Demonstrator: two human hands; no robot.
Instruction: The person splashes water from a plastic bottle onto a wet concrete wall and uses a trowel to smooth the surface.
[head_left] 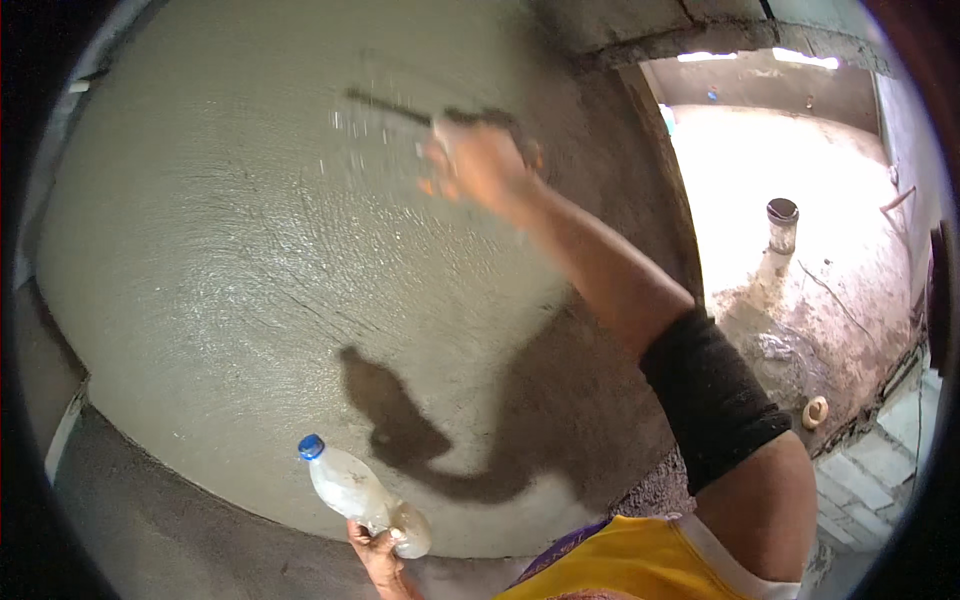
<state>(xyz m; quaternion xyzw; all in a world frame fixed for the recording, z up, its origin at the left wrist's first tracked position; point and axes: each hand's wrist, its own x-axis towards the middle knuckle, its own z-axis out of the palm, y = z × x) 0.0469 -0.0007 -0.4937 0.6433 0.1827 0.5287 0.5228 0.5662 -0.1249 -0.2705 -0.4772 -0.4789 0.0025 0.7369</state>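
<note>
My left hand, low in the view, is closed around the base of a cloudy plastic bottle with a blue cap. The bottle tilts up and to the left in front of the wall. My right arm reaches up across the wet plaster wall. At its end my right hand is closed on a dark, flat plastering trowel, blurred by motion and partly covered by the fingers. Water drops fly just below the trowel. The plaster shines wet, with curved streaks across its middle.
A rough, darker edge borders the plaster on the right. Beyond it is a bright floor with an upright pipe stub and a pale ring-shaped fitting. Grey blocks lie at lower right. A grey surface runs along the lower left.
</note>
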